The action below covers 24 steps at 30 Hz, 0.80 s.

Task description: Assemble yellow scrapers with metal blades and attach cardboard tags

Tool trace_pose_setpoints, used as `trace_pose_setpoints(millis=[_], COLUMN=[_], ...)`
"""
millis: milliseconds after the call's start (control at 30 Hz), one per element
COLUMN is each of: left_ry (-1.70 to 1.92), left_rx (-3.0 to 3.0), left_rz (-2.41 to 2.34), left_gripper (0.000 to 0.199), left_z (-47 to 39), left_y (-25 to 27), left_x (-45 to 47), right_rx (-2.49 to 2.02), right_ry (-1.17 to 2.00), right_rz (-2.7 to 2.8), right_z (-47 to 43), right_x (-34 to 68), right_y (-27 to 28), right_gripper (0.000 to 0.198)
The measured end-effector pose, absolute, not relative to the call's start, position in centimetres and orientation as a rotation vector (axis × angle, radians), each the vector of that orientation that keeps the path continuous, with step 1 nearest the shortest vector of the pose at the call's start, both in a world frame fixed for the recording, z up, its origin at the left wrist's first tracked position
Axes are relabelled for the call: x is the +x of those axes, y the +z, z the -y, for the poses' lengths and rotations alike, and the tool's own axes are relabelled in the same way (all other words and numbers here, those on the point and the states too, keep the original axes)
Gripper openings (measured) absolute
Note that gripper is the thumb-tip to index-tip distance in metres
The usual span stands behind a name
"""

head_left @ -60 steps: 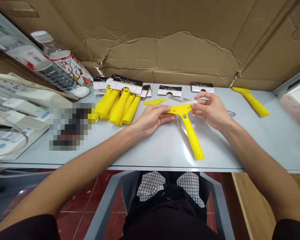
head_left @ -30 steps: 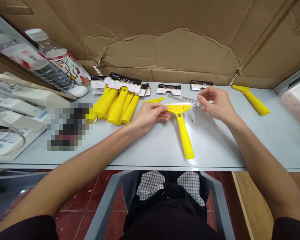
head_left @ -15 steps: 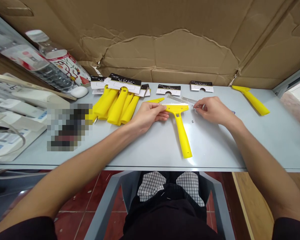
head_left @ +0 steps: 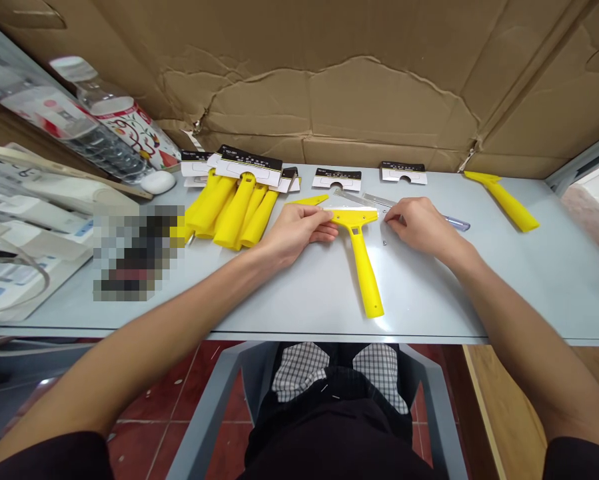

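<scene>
Yellow scraper [head_left: 365, 273] lies in the middle of the frame, right of centre, with its handle as the long axis, running down and slightly rightward toward the near edge of the desk [head_left: 279, 303], and its wide head set crosswise, nearly level, at the top. Fingers of the left hand [head_left: 302, 228] pinch the left end of that head between thumb and forefinger, so this hand is the nearer one, in contact with it. The right hand [head_left: 422, 225] sits just beyond the head's right end, apart from it, its thumb and forefinger drawn close together over small metal parts; whether they grip one is hidden. From those fingers, the head lies directly to the left at about the same height in the frame, and the handle falls away to the lower left. One loose metal part [head_left: 384, 243] rests just below the right fingertips, between the hand and the handle.
</scene>
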<state>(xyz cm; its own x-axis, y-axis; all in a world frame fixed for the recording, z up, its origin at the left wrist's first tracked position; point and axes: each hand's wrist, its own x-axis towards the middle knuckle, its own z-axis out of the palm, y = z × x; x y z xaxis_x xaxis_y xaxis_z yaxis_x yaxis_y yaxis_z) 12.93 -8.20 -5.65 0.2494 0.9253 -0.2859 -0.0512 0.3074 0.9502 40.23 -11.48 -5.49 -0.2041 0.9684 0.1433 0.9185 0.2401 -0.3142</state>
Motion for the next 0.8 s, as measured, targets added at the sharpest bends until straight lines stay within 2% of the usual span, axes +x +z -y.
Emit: trace_pose_setpoints(millis=[300, 567, 800], left_ry=[0.810, 0.845, 0.884], left_rx=[1.032, 1.055, 1.053], left_rz=[-1.080, -1.049, -1.014], left_gripper=[0.017, 0.020, 0.022], left_z=[9.4, 10.7, 11.5], left_y=[-5.3, -5.3, -5.4], left_x=[13.3, 13.8, 14.3], right_rx=[-1.730, -1.283, -1.078], right_ry=[0.204, 0.183, 0.130], right_rz=[2.111, 1.918, 2.036], right_z=[11.2, 12.0, 13.6], right_x=[40.6, 38.7, 35.5], right_y=[-5.6, -4.1, -4.5], right_gripper=[0.022, 0.015, 0.019])
